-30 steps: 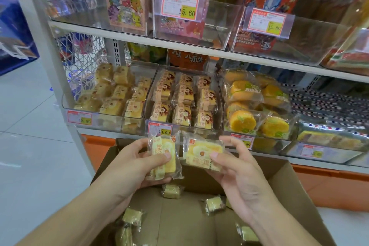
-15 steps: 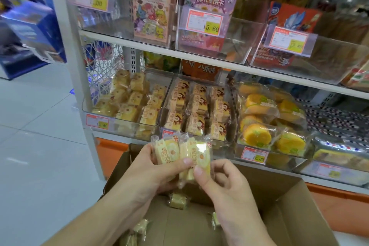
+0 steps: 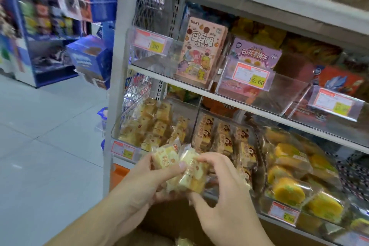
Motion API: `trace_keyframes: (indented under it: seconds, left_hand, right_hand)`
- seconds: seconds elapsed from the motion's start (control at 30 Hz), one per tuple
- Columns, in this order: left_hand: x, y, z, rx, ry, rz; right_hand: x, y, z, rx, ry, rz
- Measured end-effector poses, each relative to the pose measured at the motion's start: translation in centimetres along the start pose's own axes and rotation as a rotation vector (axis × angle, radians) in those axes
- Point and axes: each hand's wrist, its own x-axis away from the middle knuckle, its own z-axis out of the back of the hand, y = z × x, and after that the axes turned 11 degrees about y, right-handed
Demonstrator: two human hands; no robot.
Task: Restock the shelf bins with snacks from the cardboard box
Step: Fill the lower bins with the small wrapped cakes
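Your left hand [image 3: 143, 181] and right hand [image 3: 221, 191] gripped clear-wrapped yellow cake packets [image 3: 179, 168] at lower centre. Next, likely the clear plastic bin [image 3: 151, 124] above.

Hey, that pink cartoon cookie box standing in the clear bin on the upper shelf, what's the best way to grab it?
Judging from this view, take the pink cartoon box by its upper half, thumb on the front face and fingers behind, coming from the front and above. It stands upright and its top rises above the clear bin, whose front wall blocks a low grip.
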Motion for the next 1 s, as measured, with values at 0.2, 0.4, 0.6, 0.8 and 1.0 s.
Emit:
trace_keyframes:
  seconds: [0.2,0.4,0.6,0.8,1.0]
  left_hand:
    - [-5.1,2.2,3.4,-0.064,0.273,-0.189]
    - [-8.3,2.2,5.8,-0.123,0.371,-0.179]
    - [-10.3,1.8,7.0,-0.085,0.366,-0.115]
    - [-10.9,1.6,7.5,-0.02,0.368,-0.088]
    - [-10.0,1.9,7.3,0.102,0.309,-0.065]
  right_hand:
    - [-8.7,1.2,-3.5,0.174,-0.024,0.032]
    - [-19.6,5.7,-7.9,0.381,-0.133,-0.164]
    - [-25.8,10.5,-11.5,0.533,-0.123,-0.093]
    - [-26.9,11.4,-13.0,0.53,-0.218,-0.133]
    - [-24.3,7.9,-11.5,0.493,-0.267,-0.088]
